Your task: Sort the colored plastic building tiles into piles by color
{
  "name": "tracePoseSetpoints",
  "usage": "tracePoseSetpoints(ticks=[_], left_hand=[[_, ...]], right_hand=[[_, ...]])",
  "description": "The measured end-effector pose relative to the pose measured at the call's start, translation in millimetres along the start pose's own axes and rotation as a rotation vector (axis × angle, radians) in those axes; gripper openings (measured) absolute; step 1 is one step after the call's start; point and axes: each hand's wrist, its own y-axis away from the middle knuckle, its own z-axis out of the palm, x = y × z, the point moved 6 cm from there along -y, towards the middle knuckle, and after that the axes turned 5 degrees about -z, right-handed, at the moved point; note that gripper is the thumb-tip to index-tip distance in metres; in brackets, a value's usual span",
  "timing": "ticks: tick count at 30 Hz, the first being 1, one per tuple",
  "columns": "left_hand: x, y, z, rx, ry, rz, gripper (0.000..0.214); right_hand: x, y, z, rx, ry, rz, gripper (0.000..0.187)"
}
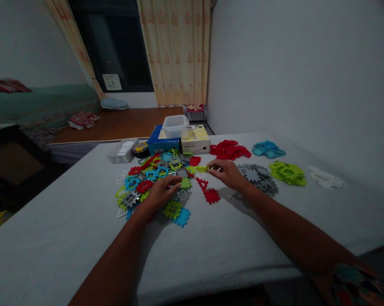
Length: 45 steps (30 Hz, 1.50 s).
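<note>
A mixed heap of coloured plastic puzzle tiles lies on a white-covered table. My left hand rests palm down on the heap's near right side, fingers curled over the tiles; I cannot make out what, if anything, it holds. My right hand pinches a yellow-green tile at the heap's right edge. Two red tiles lie between my hands. Sorted piles sit to the right: red, blue, grey, green, white.
Behind the heap stand a blue-and-yellow box with a clear plastic tub on top, a white box and a round tin. A white wall runs along the right. A bed and curtained window are beyond the table.
</note>
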Motion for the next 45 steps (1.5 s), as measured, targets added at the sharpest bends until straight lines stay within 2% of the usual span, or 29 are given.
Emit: tracePoseSetpoints(ticks=[2, 4, 6, 8, 10, 12, 15, 17, 19, 21, 24, 27, 32, 35, 38, 40, 45], left_hand=[[0.1, -0.4, -1.9, 0.003, -0.004, 0.003, 0.042], [0.6, -0.9, -2.2, 0.002, -0.009, 0.006, 0.042], [1.4, -1.6, -1.4, 0.000, -0.020, 0.014, 0.043], [1.8, -2.2, -1.0, 0.003, -0.032, 0.018, 0.043], [1.8, -2.7, -2.3, 0.010, -0.043, 0.018, 0.044], [1.6, -3.1, -5.5, 0.020, -0.061, 0.013, 0.045], [1.0, -3.4, -14.2, 0.054, -0.103, -0.012, 0.046], [0.6, -3.4, -19.2, 0.071, -0.125, -0.031, 0.046], [0.3, -3.6, -21.6, 0.073, -0.142, -0.032, 0.046], [-0.5, -3.9, -22.1, 0.071, -0.154, -0.020, 0.046], [-2.4, -4.4, -21.4, 0.072, -0.165, -0.004, 0.046], [-2.0, -4.1, -21.8, 0.079, -0.179, -0.001, 0.045], [2.5, -4.0, -21.9, 0.080, -0.189, -0.006, 0.042], [2.4, -4.9, -20.4, 0.080, -0.183, -0.006, 0.042], [0.8, -5.5, -18.2, 0.068, -0.164, 0.000, 0.043], [0.1, -5.4, -16.9, 0.058, -0.154, 0.009, 0.043], [0.4, -4.5, -15.1, 0.049, -0.150, 0.032, 0.041]], right_hand=[[15.6, 7.2, -51.4, 0.096, 0.139, 0.023, 0.023], [39.9, 26.7, -109.6, 0.207, 0.326, 0.082, 0.024], [69.4, 56.8, -168.1, 0.332, 0.557, 0.173, 0.024], [101.3, 91.5, -216.6, 0.419, 0.764, 0.303, 0.026], [131.8, 122.5, -247.7, 0.427, 0.901, 0.442, 0.028], [156.2, 143.9, -259.7, 0.360, 0.966, 0.540, 0.031], [175.6, 158.2, -254.4, 0.206, 0.969, 0.605, 0.035], [176.4, 161.9, -249.0, 0.174, 0.981, 0.640, 0.038], [170.1, 162.6, -244.7, 0.203, 1.005, 0.627, 0.040], [162.3, 161.0, -237.3, 0.215, 0.999, 0.539, 0.038], [156.9, 161.9, -223.2, 0.158, 0.923, 0.404, 0.034], [156.3, 169.4, -220.1, 0.150, 0.857, 0.396, 0.028], [138.6, 161.0, -219.7, 0.288, 0.785, 0.353, 0.034], [130.7, 140.8, -197.3, 0.345, 0.614, 0.335, 0.044], [137.8, 122.7, -161.4, 0.268, 0.446, 0.366, 0.048], [147.3, 118.0, -144.7, 0.244, 0.420, 0.403, 0.051], [168.7, 119.6, -130.5, 0.276, 0.423, 0.480, 0.055]])
